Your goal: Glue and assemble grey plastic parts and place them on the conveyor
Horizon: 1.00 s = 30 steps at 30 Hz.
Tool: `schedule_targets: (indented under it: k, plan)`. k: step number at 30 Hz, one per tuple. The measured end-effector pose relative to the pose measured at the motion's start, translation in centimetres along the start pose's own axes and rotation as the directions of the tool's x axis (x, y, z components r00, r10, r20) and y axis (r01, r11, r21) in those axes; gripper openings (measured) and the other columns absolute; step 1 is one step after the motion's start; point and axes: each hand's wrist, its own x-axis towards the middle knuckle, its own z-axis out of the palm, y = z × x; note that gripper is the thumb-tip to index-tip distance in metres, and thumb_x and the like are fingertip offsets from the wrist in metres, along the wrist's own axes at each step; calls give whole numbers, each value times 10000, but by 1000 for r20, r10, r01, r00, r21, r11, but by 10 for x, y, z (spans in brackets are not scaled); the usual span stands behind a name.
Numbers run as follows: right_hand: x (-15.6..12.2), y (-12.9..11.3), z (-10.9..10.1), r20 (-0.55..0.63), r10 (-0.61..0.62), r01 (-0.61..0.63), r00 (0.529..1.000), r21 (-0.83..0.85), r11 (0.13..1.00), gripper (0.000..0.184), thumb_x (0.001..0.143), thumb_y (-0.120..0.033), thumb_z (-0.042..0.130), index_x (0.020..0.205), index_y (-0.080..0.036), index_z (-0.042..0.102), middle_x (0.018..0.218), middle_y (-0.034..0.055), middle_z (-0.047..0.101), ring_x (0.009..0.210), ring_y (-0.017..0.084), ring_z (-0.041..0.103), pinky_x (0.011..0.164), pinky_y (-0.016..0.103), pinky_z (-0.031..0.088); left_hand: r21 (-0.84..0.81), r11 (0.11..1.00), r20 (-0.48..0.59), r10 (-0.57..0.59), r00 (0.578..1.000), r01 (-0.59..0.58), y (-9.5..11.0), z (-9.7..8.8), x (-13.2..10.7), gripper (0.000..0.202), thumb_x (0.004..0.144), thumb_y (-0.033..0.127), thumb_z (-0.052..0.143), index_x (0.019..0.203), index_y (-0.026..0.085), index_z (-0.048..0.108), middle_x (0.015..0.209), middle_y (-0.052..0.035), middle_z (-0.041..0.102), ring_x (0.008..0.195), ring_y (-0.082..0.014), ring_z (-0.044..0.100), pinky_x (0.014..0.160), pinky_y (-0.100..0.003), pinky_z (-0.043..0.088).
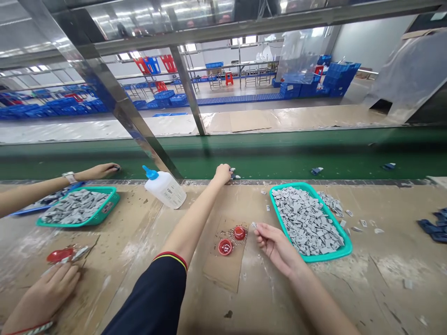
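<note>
one small grey piece (pixel 253 225) is pinched between the thumb and forefinger of the right hand (pixel 276 246), low and right of centre, with the other fingers loosely curled. the left hand (pixel 222 174), its arm coming out of a black sleeve (pixel 153 293) with red trim, reaches to the near edge of a green conveyor belt (pixel 223 158) at mid-frame. its fingers curl beside a few small pieces (pixel 234 175), but i cannot tell whether they pinch one. just left of the right hand, two red dishes (pixel 225 247) stand on a cardboard sheet (pixel 220 272) speckled with bits. to the right, a teal basket (pixel 344 251) heaped with grey pieces sits on the workbench (pixel 384 298), with loose pieces (pixel 356 229) beside it and dark blue pieces (pixel 433 225) at the right edge. a white squeeze bottle (pixel 164 188) with a blue nozzle lies on its side at centre left. at the left, a co-worker's watch-wearing hand (pixel 101 171) reaches to the belt edge, and their other hand (pixel 45 293) is at lower left, near a red dish (pixel 60 255) and a second teal basket (pixel 111 195). blue crates (pixel 335 81) and red stools (pixel 228 78) stand beyond the belt, at the top of the frame.
</note>
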Motion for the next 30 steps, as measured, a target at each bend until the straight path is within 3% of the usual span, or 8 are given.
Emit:
schedule_targets:
  k: [3, 6, 11, 12, 14, 17, 21, 30]
  plan:
    - [-1, -1, -2, 15, 20, -21, 1000, 19, 1000, 165, 656, -243, 769, 767, -154, 686, 718, 5, 632, 550, 59, 531, 506, 148, 450, -89, 996, -51, -18, 999, 13, 1, -17, -11, 281, 865, 298, 550, 1098, 142, 564, 1125, -90, 578, 980, -205, 579, 837, -419, 490]
    - [-2, -2, -2, 11, 20, -20, 1000, 4, 1000, 183, 646, -255, 773, 769, -154, 682, 721, 7, 633, 545, 64, 529, 498, 159, 447, -217, 976, -147, -5, 989, -27, 8, -35, -38, 229, 796, 242, 630, 990, 119, 621, 1061, -116, 623, 995, -227, 581, 900, -421, 449]
    - [-10, -6, 3, -6, -98, 97, 995, -90, 991, 212, 642, -285, 785, 775, -151, 688, 717, 4, 638, 573, 67, 523, 536, 162, 432, -469, 873, -183, 55, 982, -136, 20, -40, -142, 291, 782, 322, 622, 1007, 138, 628, 998, -98, 684, 913, -218, 647, 826, -342, 505]
    - [-12, -8, 4, -3, -133, 132, 991, -118, 984, 213, 650, -294, 781, 780, -152, 691, 717, 4, 640, 582, 67, 521, 546, 163, 427, -537, 832, -177, 47, 983, -137, 21, -37, -167, 304, 795, 346, 603, 1017, 141, 622, 1009, -99, 685, 894, -212, 657, 800, -336, 520]
    - [-17, -12, 6, 9, -192, 191, 981, -177, 966, 216, 666, -319, 769, 789, -159, 692, 720, 8, 649, 600, 76, 523, 566, 176, 419, -812, 581, -126, -67, 990, -64, 23, -28, -211, 305, 735, 326, 681, 975, 141, 641, 1001, -107, 694, 911, -228, 660, 806, -346, 525]
    - [-24, -16, 8, 31, -244, 243, 969, -263, 934, 220, 681, -352, 753, 796, -176, 689, 719, 12, 663, 618, 100, 537, 587, 207, 416, -930, 364, -36, -235, 971, 54, 27, -14, -254, 326, 636, 276, 771, 922, 143, 687, 971, -107, 712, 910, -229, 664, 833, -334, 517]
    - [-29, -15, 14, 107, -274, 294, 956, -360, 885, 199, 700, -359, 738, 789, -187, 689, 711, 7, 670, 620, 107, 543, 598, 216, 415, -949, 298, 20, -272, 962, 104, 37, -5, -267, 324, 595, 235, 796, 900, 155, 721, 966, -95, 720, 908, -230, 665, 846, -322, 511]
    - [-28, -7, 17, 173, -253, 304, 952, -431, 850, 226, 716, -380, 719, 789, -169, 689, 702, 18, 674, 595, 106, 540, 569, 218, 405, -922, 372, 35, -202, 979, 110, 51, -10, -268, 286, 595, 216, 795, 871, 166, 738, 908, -80, 731, 886, -234, 667, 826, -311, 515]
